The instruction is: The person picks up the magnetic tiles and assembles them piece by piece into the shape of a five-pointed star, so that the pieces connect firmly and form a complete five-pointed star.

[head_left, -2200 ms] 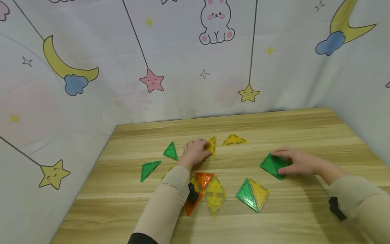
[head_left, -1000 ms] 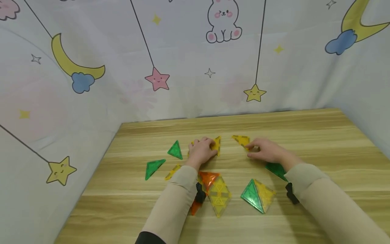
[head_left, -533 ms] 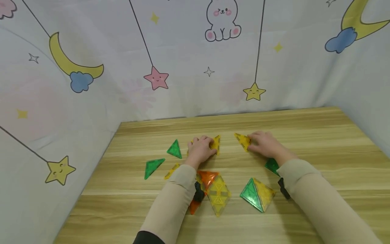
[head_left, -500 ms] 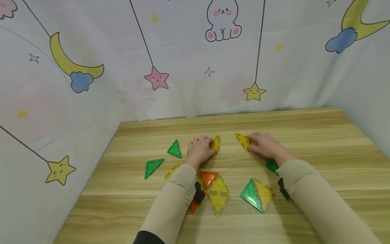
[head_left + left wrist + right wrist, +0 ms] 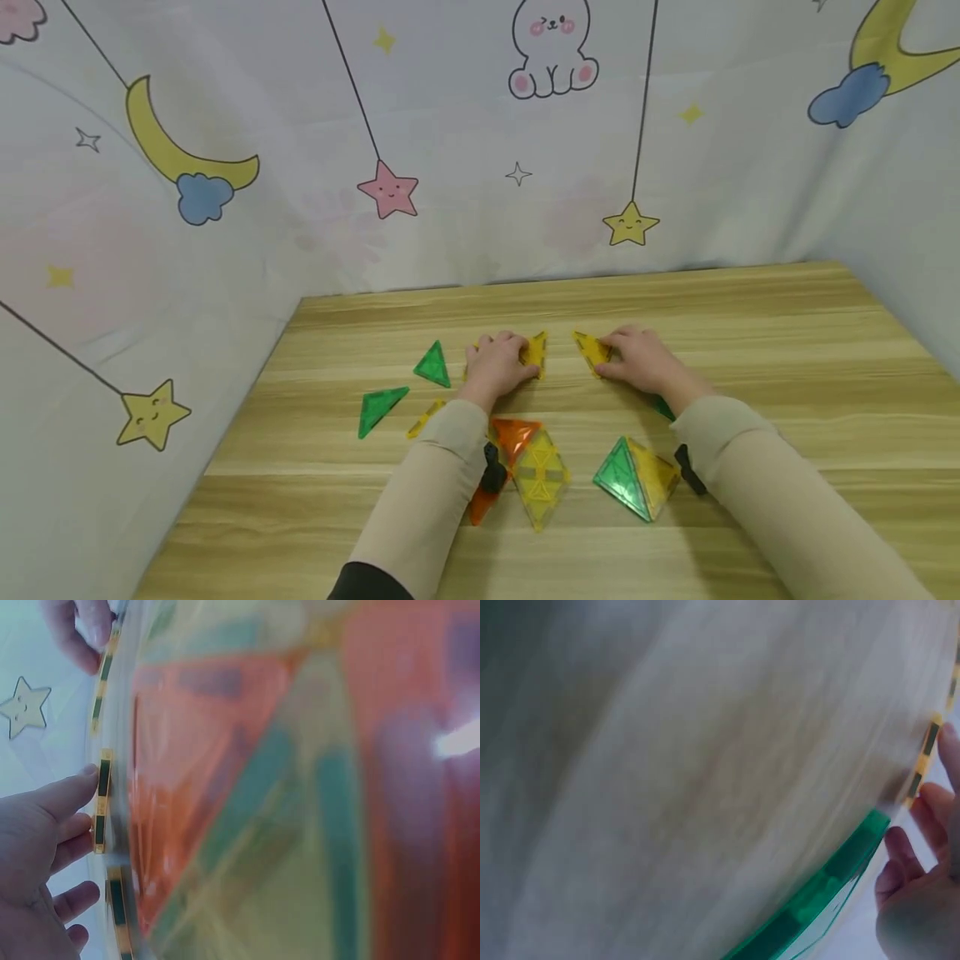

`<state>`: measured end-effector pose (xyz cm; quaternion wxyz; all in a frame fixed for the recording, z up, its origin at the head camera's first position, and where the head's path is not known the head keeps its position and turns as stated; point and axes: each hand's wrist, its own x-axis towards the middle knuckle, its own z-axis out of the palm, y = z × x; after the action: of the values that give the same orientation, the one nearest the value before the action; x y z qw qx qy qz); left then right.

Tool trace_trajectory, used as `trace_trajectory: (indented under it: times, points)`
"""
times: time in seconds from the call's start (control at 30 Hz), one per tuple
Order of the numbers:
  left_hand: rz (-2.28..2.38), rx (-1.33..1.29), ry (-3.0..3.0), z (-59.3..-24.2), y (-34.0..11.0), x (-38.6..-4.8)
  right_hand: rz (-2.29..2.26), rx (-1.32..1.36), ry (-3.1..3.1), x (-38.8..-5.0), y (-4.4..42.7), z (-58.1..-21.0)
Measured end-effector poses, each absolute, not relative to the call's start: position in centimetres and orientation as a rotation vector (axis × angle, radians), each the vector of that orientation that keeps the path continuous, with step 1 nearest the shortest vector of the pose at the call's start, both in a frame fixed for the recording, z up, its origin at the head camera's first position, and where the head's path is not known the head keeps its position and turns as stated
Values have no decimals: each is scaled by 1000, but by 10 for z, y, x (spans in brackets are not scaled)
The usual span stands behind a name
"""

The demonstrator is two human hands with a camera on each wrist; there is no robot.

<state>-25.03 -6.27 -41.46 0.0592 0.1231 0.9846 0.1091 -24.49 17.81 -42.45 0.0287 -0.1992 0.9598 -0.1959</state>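
Triangles (image 5: pixel 589 352), translucent yellow — left hand (image 5: pixel 495 365) pinching one, right hand (image 5: pixel 641 358) another, woodgrain tabletop (image 5: pixel 780 333)

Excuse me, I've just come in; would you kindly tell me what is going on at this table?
Someone is handling see-through tiles on a wooden table. The left hand holds one yellow triangle and the right hand pinches another yellow triangle, with a gap between the two. Nearer the person lie a cluster of orange and yellow tiles, partly hidden by the left sleeve, and a green-and-yellow pair.
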Motion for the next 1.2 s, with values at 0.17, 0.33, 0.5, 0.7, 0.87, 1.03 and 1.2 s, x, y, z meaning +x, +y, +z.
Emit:
trace_trajectory:
  times: [0.17, 0.33, 0.5, 0.7, 0.87, 1.03, 1.2]
  points:
    - [250, 417, 2987, -414, -48, -247, -625, -614, 2941, -241, 170, -424]
    - [170, 446, 3011, -415, -35, -243, -651, -583, 2936, -239, 165, -422]
    - [205, 487, 2976, -415, -30, -242, -655, -560, 2942, -237, 165, -420]
    - [336, 542, 2914, -416, -33, -244, -652, -539, 2925, -235, 167, -419]
    - [407, 620, 2833, -414, -33, -245, -653, -539, 2926, -234, 176, -419]
    - [441, 647, 2812, -409, -37, -246, -631, -637, 2964, -233, 180, -417]
    - [583, 653, 2789, -404, -54, -249, -568, -831, 2962, -232, 172, -413]
